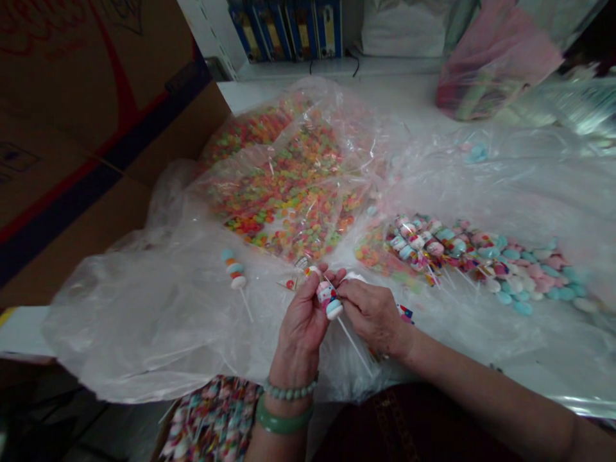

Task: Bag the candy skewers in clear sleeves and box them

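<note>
My left hand [308, 311] is closed around a candy stick [329, 301], stacked marshmallow-like sweets in a printed clear wrapper on a white stick that points down to the right. Against the wrapper's right side, the fingers of my right hand [369, 311] are pinched together; whether they grip its edge or something small is hidden. On the plastic sheet to the left lies another candy stick [234, 269], unwrapped, in blue, orange and white. A small printed piece [290, 283] lies just beyond my left hand.
Behind my hands spreads a clear bag of colourful ring-shaped candies [289, 186]. Wrapped candy sticks [428, 240] lie to the right, beside loose pastel sweets [543, 273]. A large cardboard box [96, 128] stands left; a box of finished-looking candy sticks [212, 420] sits below the table edge.
</note>
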Tool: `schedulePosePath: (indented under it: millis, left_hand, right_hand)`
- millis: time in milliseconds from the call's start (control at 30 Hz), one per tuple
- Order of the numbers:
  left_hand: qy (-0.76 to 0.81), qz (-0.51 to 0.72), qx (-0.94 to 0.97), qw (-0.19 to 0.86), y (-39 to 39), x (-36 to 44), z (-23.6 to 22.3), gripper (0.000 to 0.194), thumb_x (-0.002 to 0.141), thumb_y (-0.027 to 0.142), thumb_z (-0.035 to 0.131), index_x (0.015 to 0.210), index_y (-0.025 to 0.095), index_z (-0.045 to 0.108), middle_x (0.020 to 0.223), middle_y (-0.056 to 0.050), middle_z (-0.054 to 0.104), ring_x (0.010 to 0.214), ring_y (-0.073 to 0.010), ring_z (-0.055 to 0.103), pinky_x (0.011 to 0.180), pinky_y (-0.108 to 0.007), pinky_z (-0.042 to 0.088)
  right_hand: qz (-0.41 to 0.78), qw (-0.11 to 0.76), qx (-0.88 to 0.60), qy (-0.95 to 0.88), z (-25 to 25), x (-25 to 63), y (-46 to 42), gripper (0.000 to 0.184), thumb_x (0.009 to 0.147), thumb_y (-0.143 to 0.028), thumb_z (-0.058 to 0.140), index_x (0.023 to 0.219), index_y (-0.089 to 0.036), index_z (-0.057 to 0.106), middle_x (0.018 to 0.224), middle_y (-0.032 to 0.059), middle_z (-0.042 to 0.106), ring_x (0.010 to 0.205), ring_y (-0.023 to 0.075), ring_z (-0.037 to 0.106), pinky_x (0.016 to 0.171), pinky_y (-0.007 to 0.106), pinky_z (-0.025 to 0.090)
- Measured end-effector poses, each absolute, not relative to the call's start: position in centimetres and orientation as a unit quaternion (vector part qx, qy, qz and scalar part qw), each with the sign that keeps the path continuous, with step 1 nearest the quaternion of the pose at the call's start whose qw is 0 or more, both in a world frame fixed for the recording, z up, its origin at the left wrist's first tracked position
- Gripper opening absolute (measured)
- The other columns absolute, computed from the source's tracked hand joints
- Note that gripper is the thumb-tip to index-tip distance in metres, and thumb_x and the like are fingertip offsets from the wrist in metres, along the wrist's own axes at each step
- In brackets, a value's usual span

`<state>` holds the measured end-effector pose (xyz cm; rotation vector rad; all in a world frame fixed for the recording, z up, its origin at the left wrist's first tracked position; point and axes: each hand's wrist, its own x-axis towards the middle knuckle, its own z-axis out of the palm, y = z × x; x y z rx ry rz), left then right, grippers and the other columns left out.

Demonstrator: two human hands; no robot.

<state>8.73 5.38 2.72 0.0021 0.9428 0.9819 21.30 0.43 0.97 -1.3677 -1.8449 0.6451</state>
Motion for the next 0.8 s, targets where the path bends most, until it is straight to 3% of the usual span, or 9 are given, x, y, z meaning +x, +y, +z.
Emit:
schedulePosePath:
  millis: [100,300,433,567,700,800]
  left_hand:
    - [0.439,0.469,0.001,0.766,5.6,8.7,2.3,0.008,0.088,0.014,0.054,0.089,0.012,0.062,0.078,-0.006,0.067,0.084,-0.0184,0.068,0.085,-0.036,0.055]
    - [0.435,0.540,0.017,0.720,5.8,8.4,1.6,0.012,0.088,0.011,0.051,0.088,0.014,0.063,0.081,-0.004,0.068,0.083,-0.0171,0.068,0.083,-0.034,0.055]
    - [0.422,0.543,0.044,0.724,5.3,9.0,1.8,0.007,0.085,0.011,0.057,0.087,0.013,0.063,0.077,-0.004,0.068,0.081,-0.0172,0.067,0.080,-0.032,0.055]
    - [0.436,0.555,0.041,0.707,5.4,9.3,2.2,0.005,0.085,0.012,0.058,0.086,0.013,0.063,0.076,-0.003,0.068,0.075,-0.0146,0.067,0.078,-0.028,0.055]
    - [0.430,0.594,0.048,0.678,5.5,9.4,2.6,0.005,0.085,0.014,0.058,0.085,0.014,0.063,0.078,-0.002,0.068,0.077,-0.0150,0.068,0.084,-0.032,0.054]
    - [0.425,0.593,0.064,0.681,5.4,9.4,2.6,0.002,0.084,0.016,0.061,0.084,0.015,0.063,0.079,-0.001,0.068,0.073,-0.0144,0.068,0.080,-0.030,0.055]
  right_hand:
    - [0.322,0.396,-0.548,-0.663,1.2,21.6,0.5,0.018,0.092,-0.019,0.044,0.088,-0.019,0.062,0.083,0.0032,0.064,0.077,0.0150,0.059,0.073,0.025,0.043]
    - [0.524,0.412,-0.573,-0.477,1.0,20.9,0.4,0.015,0.087,-0.029,0.050,0.081,-0.021,0.062,0.070,-0.0018,0.056,0.060,0.0121,0.053,0.054,0.022,0.042]
    - [0.689,0.422,-0.515,-0.286,0.3,20.1,0.7,0.017,0.080,-0.036,0.055,0.076,-0.019,0.055,0.059,-0.0042,0.052,0.041,0.0087,0.043,0.038,0.020,0.034]
    - [0.689,0.441,-0.514,-0.257,0.1,19.6,1.1,0.018,0.074,-0.035,0.059,0.070,-0.018,0.054,0.050,-0.0066,0.048,0.037,0.0064,0.037,0.035,0.018,0.027]
    - [0.673,0.441,-0.537,-0.253,0.1,19.1,1.2,0.010,0.068,-0.026,0.058,0.068,-0.017,0.055,0.046,-0.0079,0.045,0.037,0.0055,0.036,0.035,0.017,0.026]
    - [0.703,0.436,-0.513,-0.230,0.3,19.0,1.1,0.011,0.068,-0.027,0.057,0.072,-0.016,0.057,0.047,-0.0075,0.047,0.037,0.0055,0.037,0.034,0.015,0.025]
